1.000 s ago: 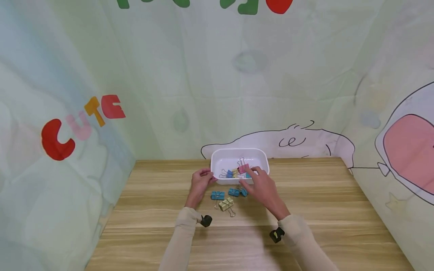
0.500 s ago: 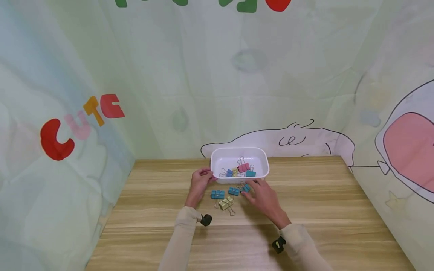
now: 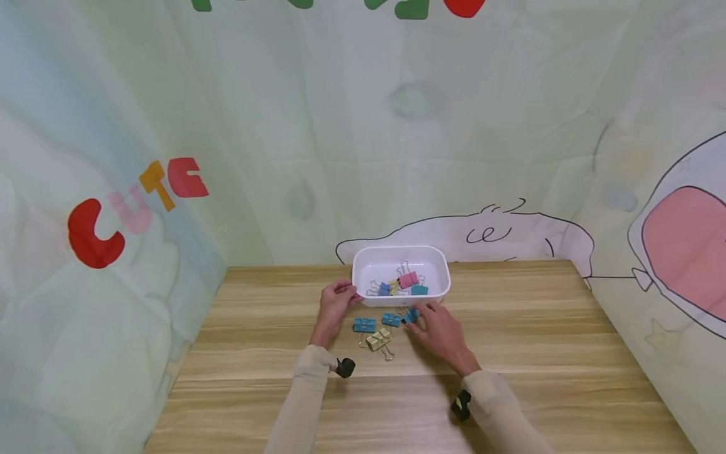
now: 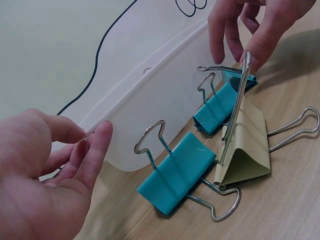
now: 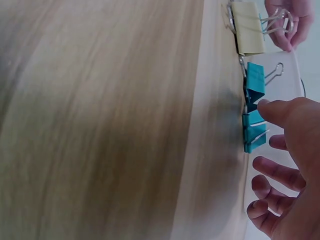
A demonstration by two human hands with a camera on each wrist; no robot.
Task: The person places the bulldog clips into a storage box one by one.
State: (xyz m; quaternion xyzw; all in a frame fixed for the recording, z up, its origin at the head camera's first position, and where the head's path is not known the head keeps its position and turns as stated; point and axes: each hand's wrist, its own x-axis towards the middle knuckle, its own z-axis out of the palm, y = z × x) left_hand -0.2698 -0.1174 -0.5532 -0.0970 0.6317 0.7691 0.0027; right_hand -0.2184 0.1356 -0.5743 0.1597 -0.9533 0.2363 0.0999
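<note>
In the head view, my left hand (image 3: 333, 309) pinches the left front corner of a white plastic tray (image 3: 391, 301). Just before the tray's front wall, my right hand (image 3: 445, 334) has thumb and forefinger on either side of a blue binder clip (image 3: 409, 316), which lies on the table. A second blue binder clip (image 3: 391, 320) sits left of it, and another blue one (image 4: 177, 172) stands out large in the left wrist view. Nearer the person lies a pale yellow binder clip (image 3: 379, 340). The right wrist view shows the thumb at the clip's edge; the exact contact of the forefinger is unclear.
Inside the tray are a pink binder clip (image 3: 408, 280), a teal one (image 3: 420, 290), a small blue one (image 3: 384, 289) and a yellow one (image 3: 394, 287). The wooden table (image 3: 539, 340) meets a printed cloth backdrop (image 3: 272, 164) behind the tray.
My right hand has come from over the tray's front rim back down to the blue binder clip, which has turned and shifted slightly. The left hand stays at the tray's corner.
</note>
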